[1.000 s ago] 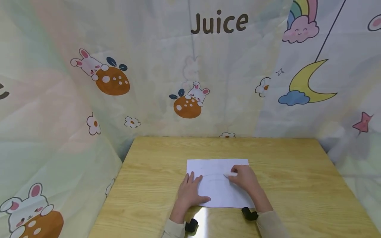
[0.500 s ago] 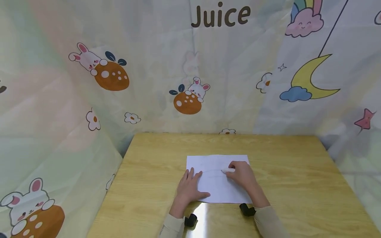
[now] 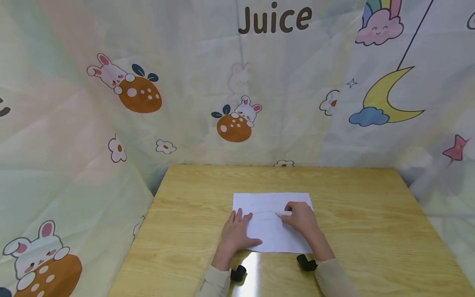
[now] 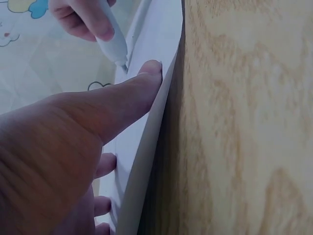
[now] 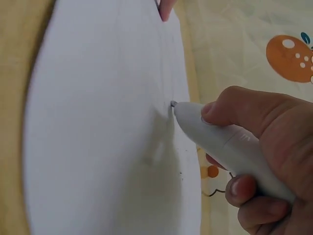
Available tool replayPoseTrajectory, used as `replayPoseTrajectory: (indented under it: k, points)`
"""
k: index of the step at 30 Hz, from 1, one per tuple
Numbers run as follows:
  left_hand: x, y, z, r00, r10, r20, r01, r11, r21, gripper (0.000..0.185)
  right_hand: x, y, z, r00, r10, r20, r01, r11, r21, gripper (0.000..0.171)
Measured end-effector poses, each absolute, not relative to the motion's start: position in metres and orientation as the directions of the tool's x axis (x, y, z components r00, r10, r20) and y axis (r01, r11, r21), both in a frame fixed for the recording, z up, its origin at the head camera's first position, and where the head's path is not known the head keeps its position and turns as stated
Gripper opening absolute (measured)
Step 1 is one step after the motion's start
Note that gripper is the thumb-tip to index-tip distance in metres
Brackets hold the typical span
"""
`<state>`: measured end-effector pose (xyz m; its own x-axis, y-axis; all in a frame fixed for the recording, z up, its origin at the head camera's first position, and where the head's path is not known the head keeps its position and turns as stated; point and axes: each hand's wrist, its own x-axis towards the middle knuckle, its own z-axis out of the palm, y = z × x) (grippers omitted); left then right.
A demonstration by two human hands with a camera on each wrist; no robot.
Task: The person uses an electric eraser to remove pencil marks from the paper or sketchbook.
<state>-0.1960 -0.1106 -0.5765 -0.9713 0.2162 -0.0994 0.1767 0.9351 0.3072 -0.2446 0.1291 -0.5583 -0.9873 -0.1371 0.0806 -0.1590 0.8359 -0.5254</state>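
Fingers of the right hand pinch a white plastic pen — tip toward 9 o'clock on the white paper sheet; left hand flat, fingers spread, at 8 o'clock.

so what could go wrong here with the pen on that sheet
1. The paper lies loose on the table; only the left hand presses flat on its left part, so a strong stroke might slide or crease it.
2. The right hand grips the white pen with its tip on the sheet, and the hand rests over the page, so it may smudge the faint line.
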Motion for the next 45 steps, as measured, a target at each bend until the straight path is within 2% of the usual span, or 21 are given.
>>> replayPoseTrajectory:
  k: [12, 24, 38, 45]
  points:
    - [-0.197, -0.112, -0.578, -0.974, 0.219, -0.057, 0.196, 0.943, 0.267, 0.100, -0.243, 0.126, -0.555, -0.991, -0.117, 0.063, -0.132, 0.829, -0.543, 0.018]
    - [-0.199, -0.112, -0.573, -0.975, 0.218, -0.051, 0.200, 0.950, 0.238, 0.101, -0.248, 0.126, -0.557, -0.992, -0.080, 0.101, -0.123, 0.815, -0.566, 0.017]
    - [-0.196, -0.111, -0.584, -0.974, 0.221, -0.046, 0.204, 0.951, 0.231, 0.100, -0.236, 0.127, -0.565, -0.996, -0.034, 0.077, -0.072, 0.820, -0.567, 0.017]
    - [-0.198, -0.109, -0.579, -0.975, 0.211, -0.070, 0.189, 0.951, 0.243, 0.100, -0.241, 0.123, -0.563, -0.992, -0.067, 0.103, -0.114, 0.809, -0.576, 0.018]
